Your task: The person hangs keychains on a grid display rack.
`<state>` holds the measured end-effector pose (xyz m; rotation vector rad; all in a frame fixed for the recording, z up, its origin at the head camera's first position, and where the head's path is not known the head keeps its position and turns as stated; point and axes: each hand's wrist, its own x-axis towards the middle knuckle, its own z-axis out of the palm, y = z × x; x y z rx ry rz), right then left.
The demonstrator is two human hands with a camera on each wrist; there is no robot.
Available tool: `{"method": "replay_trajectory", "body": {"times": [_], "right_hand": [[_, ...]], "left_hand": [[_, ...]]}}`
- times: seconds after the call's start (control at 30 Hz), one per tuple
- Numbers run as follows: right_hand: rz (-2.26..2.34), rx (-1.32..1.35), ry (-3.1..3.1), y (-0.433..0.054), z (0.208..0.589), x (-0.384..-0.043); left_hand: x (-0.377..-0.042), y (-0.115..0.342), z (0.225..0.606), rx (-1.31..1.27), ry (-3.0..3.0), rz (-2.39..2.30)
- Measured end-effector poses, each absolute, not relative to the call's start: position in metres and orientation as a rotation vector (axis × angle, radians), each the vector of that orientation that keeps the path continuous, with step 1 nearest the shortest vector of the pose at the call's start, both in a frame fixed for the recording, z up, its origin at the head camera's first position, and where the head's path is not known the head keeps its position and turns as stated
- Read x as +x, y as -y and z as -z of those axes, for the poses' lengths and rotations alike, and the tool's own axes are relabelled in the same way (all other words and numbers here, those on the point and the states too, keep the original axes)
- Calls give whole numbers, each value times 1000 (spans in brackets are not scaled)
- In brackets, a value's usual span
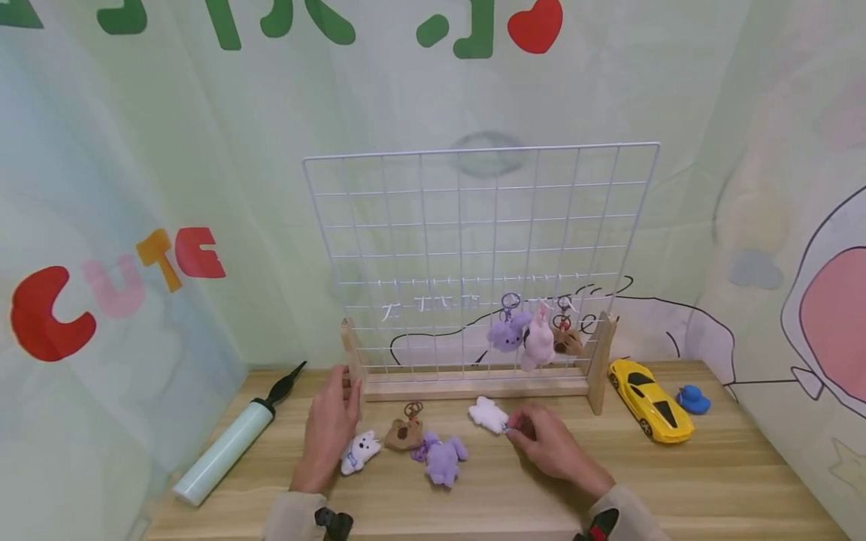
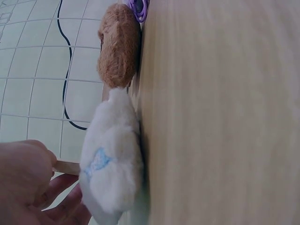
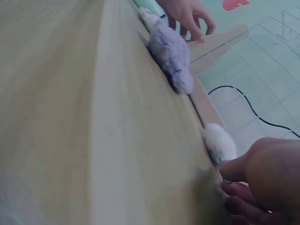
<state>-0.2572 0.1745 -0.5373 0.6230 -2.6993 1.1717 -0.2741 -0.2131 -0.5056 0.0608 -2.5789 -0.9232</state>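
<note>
In L hand (image 1: 330, 421), lower left of ctr: left wooden post (image 1: 353, 349) of white wire grid rack (image 1: 419, 153); clamped on it, thumb one side, fingers other. In R hand (image 1: 546, 443), lower right of ctr: tail end of white plush charm (image 1: 487, 415), pinched btwn thumb + fingertips, rest of charm lying on wood-grain table (image 1: 528, 503) just in front of rack's wooden base (image 1: 473, 385), lower ctr of frame. Exact fitting under fingertips: can't tell, too small.

Btwn hands, lower ctr, L to R: white puppy charm (image 1: 361, 452) w/ blue mark, just beside L hand; brown bear charm (image 1: 404, 434) w/ ring toward rack; purple plush charm (image 1: 444, 460), nearest btm edge.

On rack, right of ctr: hung purple charm (image 1: 506, 336), hung pink charm (image 1: 539, 344), hung brown charm (image 1: 568, 342), close together. Left of those, mid-frame: row of white hooks (image 1: 443, 302).

Lower right: yellow toy car (image 1: 651, 402), small blue hat-shaped toy (image 1: 694, 400) just beside. Lower left: pale blue hand pump (image 1: 226, 451), black nozzle aimed up-right.
</note>
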Motion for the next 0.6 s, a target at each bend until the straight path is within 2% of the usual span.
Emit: {"method": "replay_trajectory", "body": {"times": [0.23, 0.6], "right_hand": [[-1339, 757, 2661, -181, 530, -260], [-1444, 664, 2629, -179, 517, -262]], "left_hand": [[-274, 213, 505, 60, 2577, 916], [-275, 212, 505, 63, 2567, 930]]}}
